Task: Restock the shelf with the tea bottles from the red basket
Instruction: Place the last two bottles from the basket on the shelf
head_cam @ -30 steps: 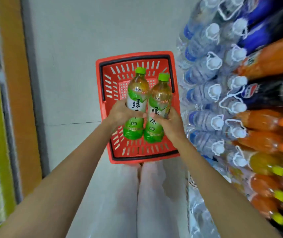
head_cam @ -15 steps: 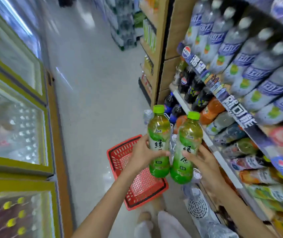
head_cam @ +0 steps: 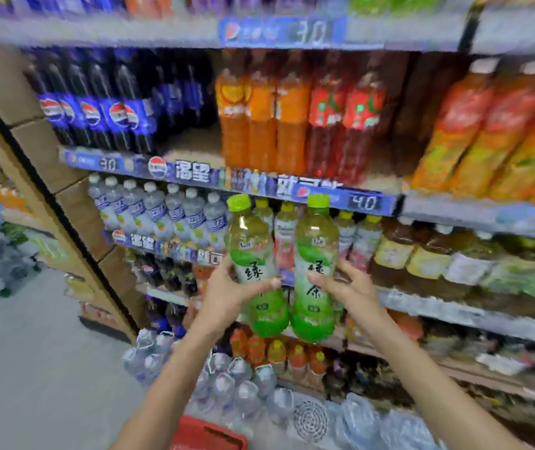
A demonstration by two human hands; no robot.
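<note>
Left tea bottle [head_cam: 249, 241] gripped by left hand [head_cam: 230, 297]; right tea bottle [head_cam: 316, 248] gripped by right hand [head_cam: 353, 290]. Both upright, side by side before shelf [head_cam: 454, 311]; red basket [head_cam: 207, 433] near.

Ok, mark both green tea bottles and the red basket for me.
left green tea bottle [head_cam: 249, 237], head view, clear upper body under the cap.
right green tea bottle [head_cam: 316, 238], head view, clear upper body under the cap.
red basket [head_cam: 191, 428], head view, red rim at the bottom edge.
</note>
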